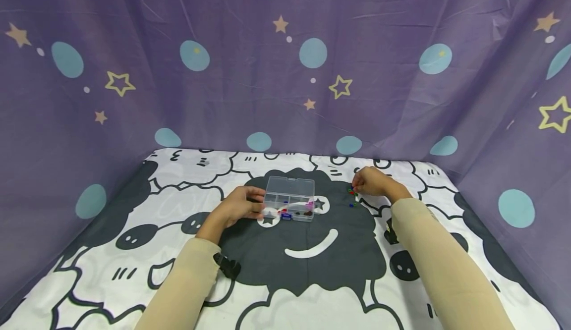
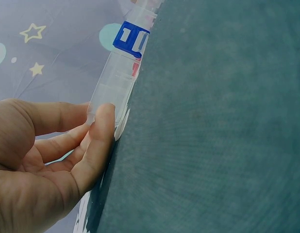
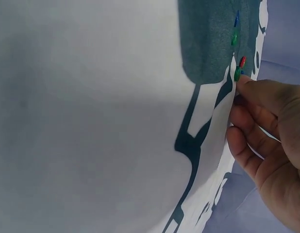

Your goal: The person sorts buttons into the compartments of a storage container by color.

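A clear plastic compartment box (image 1: 290, 198) stands with its lid (image 1: 291, 186) raised, small coloured pieces inside. My left hand (image 1: 244, 202) grips the box's left side; in the left wrist view, thumb and fingers (image 2: 104, 121) close on its corner. A blue latch (image 2: 131, 39) sits on the box's front. My right hand (image 1: 371, 181) is down at a small cluster of pieces right of the box. In the right wrist view its fingertips are right at a green piece (image 3: 238, 73), beside a red piece (image 3: 242, 61); I cannot tell if one is pinched.
Just nearer than the cluster lie a blue piece (image 1: 351, 205) and a green piece (image 3: 234, 39). A pale strip with a pink end (image 1: 309, 204) crosses the box. The cartoon-printed cloth (image 1: 308, 270) covers the table, and a purple curtain (image 1: 250, 102) hangs behind.
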